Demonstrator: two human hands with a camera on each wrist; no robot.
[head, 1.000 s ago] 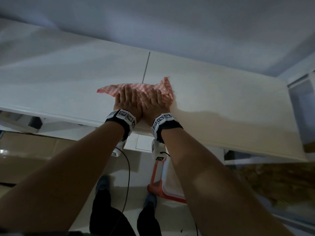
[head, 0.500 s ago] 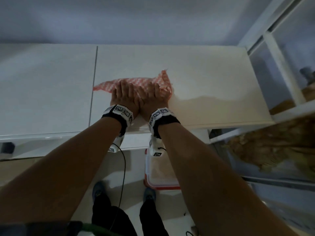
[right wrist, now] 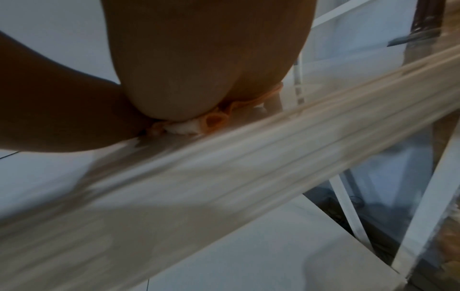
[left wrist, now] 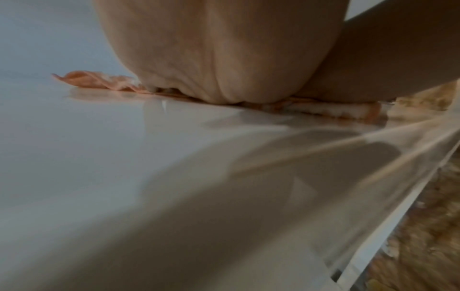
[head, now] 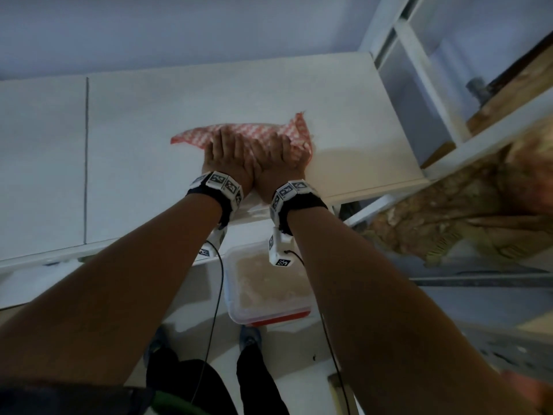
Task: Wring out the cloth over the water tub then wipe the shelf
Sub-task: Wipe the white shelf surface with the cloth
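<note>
A red-and-white checked cloth (head: 257, 130) lies spread flat on the white shelf top (head: 149, 139). My left hand (head: 227, 154) and right hand (head: 281, 157) lie side by side on the cloth, palms down, fingers straight, pressing it onto the shelf. In the left wrist view the palm heel (left wrist: 224, 59) sits on the cloth's (left wrist: 99, 81) edge. The right wrist view has the cloth (right wrist: 214, 120) bunched under my palm near the shelf's front edge (right wrist: 224, 167). The water tub (head: 266, 289), clear with a red base, stands on the floor below my wrists.
The shelf's right end (head: 398, 139) lies a short way right of the cloth, against a white frame (head: 425, 85). A seam (head: 86, 160) splits the shelf top at the left. A brown woven mass (head: 466, 223) is at the lower right. My feet are beside the tub.
Both hands have slid the cloth to the right along the shelf, away from the seam and toward the shelf's right end. They stay flat on it.
</note>
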